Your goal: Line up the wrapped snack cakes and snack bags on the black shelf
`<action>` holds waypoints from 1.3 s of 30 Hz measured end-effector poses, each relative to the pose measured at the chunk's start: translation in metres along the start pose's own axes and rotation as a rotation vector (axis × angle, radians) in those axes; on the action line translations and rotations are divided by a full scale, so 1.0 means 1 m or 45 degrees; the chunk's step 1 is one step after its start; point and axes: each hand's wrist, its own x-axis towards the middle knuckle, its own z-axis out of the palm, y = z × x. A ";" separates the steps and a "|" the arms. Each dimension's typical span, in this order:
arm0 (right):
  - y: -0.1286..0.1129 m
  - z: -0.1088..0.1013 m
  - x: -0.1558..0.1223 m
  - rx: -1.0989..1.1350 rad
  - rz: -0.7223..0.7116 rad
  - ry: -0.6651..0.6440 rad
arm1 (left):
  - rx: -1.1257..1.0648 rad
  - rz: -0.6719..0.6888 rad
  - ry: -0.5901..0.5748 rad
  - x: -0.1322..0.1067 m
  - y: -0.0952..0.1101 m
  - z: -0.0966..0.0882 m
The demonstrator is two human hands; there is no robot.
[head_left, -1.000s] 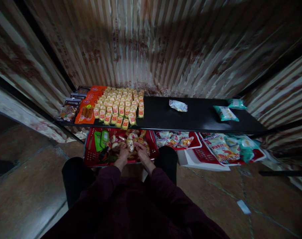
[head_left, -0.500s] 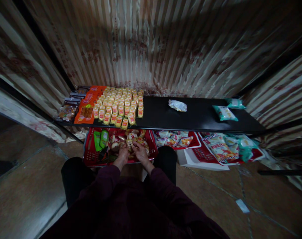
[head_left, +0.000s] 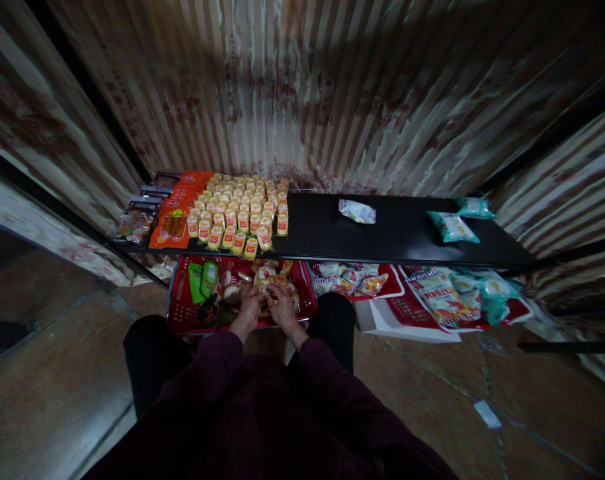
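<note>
My left hand (head_left: 249,310) and my right hand (head_left: 282,307) are close together over the right part of a red plastic basket (head_left: 178,319). Both have their fingers curled inward at the fingertips, around something small that I cannot make out in the dim light. Clear-wrapped snacks (head_left: 231,292) lie in the basket just beyond and beside my hands. Two green packets (head_left: 195,283) rest at its left end. My fingers hide part of the contents.
A black shelf (head_left: 317,233) crosses above the basket, bearing rows of small yellow-wrapped cakes (head_left: 239,241), orange packets (head_left: 172,225), brown packets (head_left: 135,223), a white packet (head_left: 357,211) and teal packets (head_left: 452,227). More red baskets (head_left: 400,313) with packaged snacks stand to the right.
My hands have shifted very slightly, with the fingers still close together over the basket. The view has moved a little; the packets on the shelf stay where they were.
</note>
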 end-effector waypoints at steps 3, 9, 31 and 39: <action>0.001 0.000 -0.001 0.023 0.049 0.013 | -0.032 -0.084 0.053 0.000 0.001 0.000; 0.000 -0.003 -0.004 0.054 0.166 -0.055 | -0.033 -0.059 0.086 0.004 0.000 0.000; 0.016 0.002 0.000 0.320 0.356 0.012 | 0.013 0.161 0.106 0.005 -0.009 0.006; 0.019 0.003 0.000 0.338 0.276 0.025 | 0.009 0.175 0.084 0.002 -0.009 0.002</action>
